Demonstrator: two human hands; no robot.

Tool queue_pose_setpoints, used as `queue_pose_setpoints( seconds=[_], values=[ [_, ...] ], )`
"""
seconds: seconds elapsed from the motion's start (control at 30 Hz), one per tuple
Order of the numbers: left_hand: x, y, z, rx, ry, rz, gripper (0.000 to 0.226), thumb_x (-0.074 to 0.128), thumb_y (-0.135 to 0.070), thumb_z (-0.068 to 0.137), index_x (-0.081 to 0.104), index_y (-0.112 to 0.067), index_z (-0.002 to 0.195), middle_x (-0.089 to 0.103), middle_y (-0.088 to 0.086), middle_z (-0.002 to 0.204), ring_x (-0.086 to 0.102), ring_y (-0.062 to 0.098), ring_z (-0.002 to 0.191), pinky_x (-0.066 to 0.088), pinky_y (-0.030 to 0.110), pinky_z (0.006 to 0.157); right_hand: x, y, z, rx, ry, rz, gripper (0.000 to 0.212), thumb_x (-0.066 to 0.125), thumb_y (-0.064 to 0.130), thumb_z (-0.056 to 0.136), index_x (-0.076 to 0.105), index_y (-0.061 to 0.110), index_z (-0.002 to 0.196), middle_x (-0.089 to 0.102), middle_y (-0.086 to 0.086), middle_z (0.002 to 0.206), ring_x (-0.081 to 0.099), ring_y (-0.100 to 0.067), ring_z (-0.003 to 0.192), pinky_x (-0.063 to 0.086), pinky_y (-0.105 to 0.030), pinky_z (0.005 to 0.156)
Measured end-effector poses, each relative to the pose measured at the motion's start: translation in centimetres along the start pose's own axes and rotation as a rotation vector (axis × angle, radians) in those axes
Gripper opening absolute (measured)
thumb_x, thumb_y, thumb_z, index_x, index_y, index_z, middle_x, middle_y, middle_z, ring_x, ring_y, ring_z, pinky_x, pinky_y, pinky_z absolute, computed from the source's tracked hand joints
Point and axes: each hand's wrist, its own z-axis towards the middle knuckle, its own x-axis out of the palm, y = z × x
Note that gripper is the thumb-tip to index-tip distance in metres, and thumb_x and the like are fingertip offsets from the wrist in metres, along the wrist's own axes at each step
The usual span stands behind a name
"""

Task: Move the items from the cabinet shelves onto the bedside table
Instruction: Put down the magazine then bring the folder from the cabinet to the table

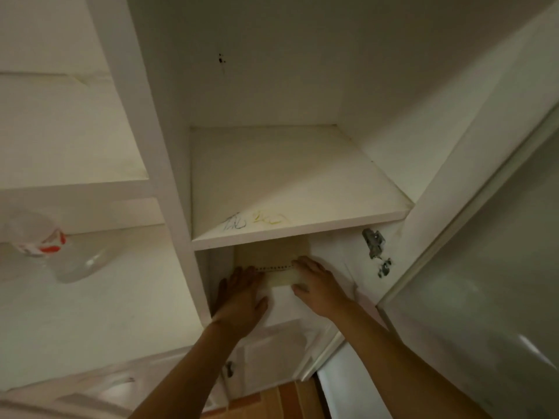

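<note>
Both my hands reach into the lower compartment of a white cabinet. A pale, cream-coloured flat item (279, 275) with a row of small dark holes along one edge lies on the lower shelf, partly hidden under the shelf above. My left hand (242, 294) rests flat at its left side. My right hand (317, 285) lies on its right side with the fingers over the holed edge. Whether the hands grip it or only press on it is unclear. The upper shelf (296, 189) is bare except for blue and yellow scribbles (254, 222).
A clear plastic bottle with a red-and-white label (51, 246) lies on its side in the left compartment. The open cabinet door with frosted glass (484, 297) stands at the right, its hinge (373, 243) on the inner wall. Wooden floor (281, 400) shows below.
</note>
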Motion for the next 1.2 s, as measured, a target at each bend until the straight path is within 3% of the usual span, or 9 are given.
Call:
queue_pose_setpoints(
  seconds=[0.37,0.6,0.8,0.93,1.03,1.2],
  values=[
    [0.9,-1.9,-4.5,-0.008,-0.073,-0.016,0.070,0.037,-0.065,0.091,0.031,-0.037,0.155,0.031,-0.007,0.163,0.023,0.027,0.151,0.022,0.049,0.123,2.0,-0.1,-4.8,-0.043,-0.099,0.026,0.057,0.061,0.037,0.097,0.048,0.021,0.150,0.044,0.003,0.156,0.037,-0.018,0.146,0.037,-0.040,0.116],
    [2.4,-5.3,-9.8,0.014,-0.158,-0.023,0.057,0.042,-0.061,0.089,0.042,-0.040,0.142,0.046,-0.006,0.151,0.038,0.024,0.140,0.036,0.046,0.116,2.4,-0.2,-9.8,-0.028,-0.169,0.079,0.055,0.063,0.028,0.091,0.055,0.017,0.144,0.052,0.001,0.149,0.043,-0.018,0.141,0.039,-0.040,0.114],
    [1.1,-5.1,-9.6,-0.021,-0.179,-0.036,0.054,0.046,-0.055,0.095,0.044,-0.033,0.144,0.039,-0.004,0.147,0.042,0.022,0.131,0.038,0.041,0.113,1.7,-0.3,-11.2,0.006,-0.142,0.159,0.056,0.064,0.022,0.090,0.053,0.019,0.145,0.043,0.002,0.154,0.041,-0.017,0.142,0.040,-0.044,0.115],
    [-0.8,-3.9,-6.7,-0.109,-0.142,-0.015,0.060,0.041,-0.056,0.099,0.032,-0.027,0.151,0.033,0.004,0.154,0.040,0.028,0.138,0.041,0.047,0.113,0.1,0.0,-9.3,0.071,-0.094,0.238,0.064,0.052,0.037,0.094,0.038,0.026,0.155,0.023,0.004,0.167,0.029,-0.019,0.151,0.035,-0.047,0.119],
    [-1.3,-3.6,-4.8,-0.146,-0.090,0.008,0.062,0.039,-0.059,0.100,0.027,-0.027,0.151,0.035,0.006,0.152,0.038,0.029,0.137,0.039,0.051,0.112,-0.5,-0.2,-6.9,0.160,-0.057,0.134,0.068,0.052,0.053,0.100,0.028,0.029,0.160,0.015,-0.002,0.171,0.023,-0.026,0.154,0.026,-0.050,0.123],
    [0.1,-3.3,-4.3,-0.140,-0.078,0.040,0.066,0.033,-0.066,0.098,0.023,-0.031,0.152,0.031,0.008,0.155,0.030,0.033,0.142,0.033,0.053,0.116,0.6,-0.8,-5.7,0.170,-0.011,0.022,0.071,0.053,0.058,0.099,0.031,0.025,0.157,0.030,-0.007,0.165,0.024,-0.026,0.152,0.027,-0.051,0.120]
  ],
)
